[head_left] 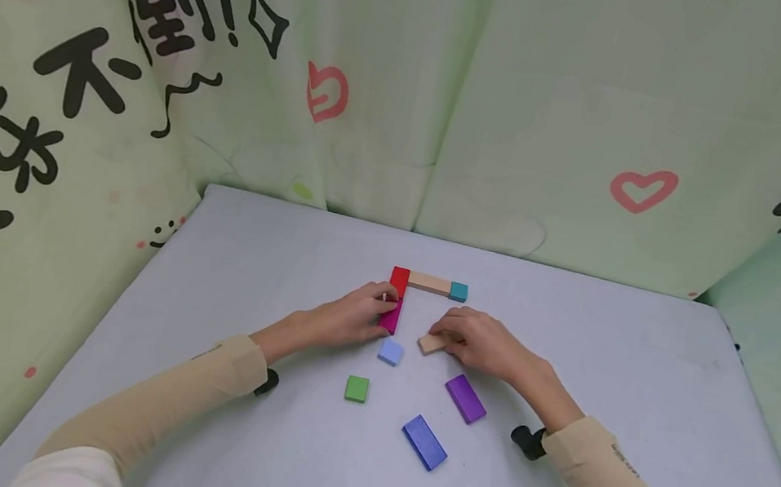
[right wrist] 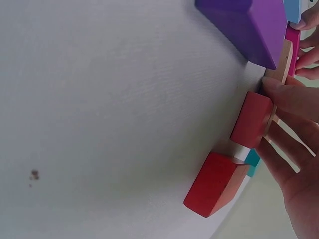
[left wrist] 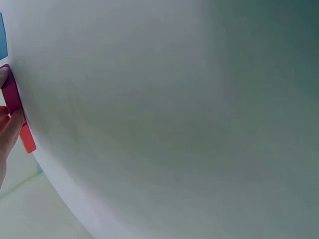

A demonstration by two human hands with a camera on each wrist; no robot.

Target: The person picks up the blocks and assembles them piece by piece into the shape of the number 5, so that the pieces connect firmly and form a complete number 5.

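My left hand (head_left: 355,314) pinches a magenta block (head_left: 390,317), its thumb at the near end and fingers by the far end. Directly beyond lies a red block (head_left: 399,279), end to end with the magenta one. From it a plain wooden block (head_left: 430,283) runs right to a small teal block (head_left: 458,292). My right hand (head_left: 484,343) pinches another plain wooden block (head_left: 432,343) between thumb and fingers, right of the magenta block and apart from it. Beside this hand, two more red blocks (right wrist: 251,119) show in the right wrist view; the head view hides them.
Nearer on the white table (head_left: 244,455) lie a light blue block (head_left: 390,351), a green block (head_left: 356,389), a purple block (head_left: 465,399) and a dark blue block (head_left: 424,443). A printed curtain (head_left: 526,113) hangs behind the table's far edge.
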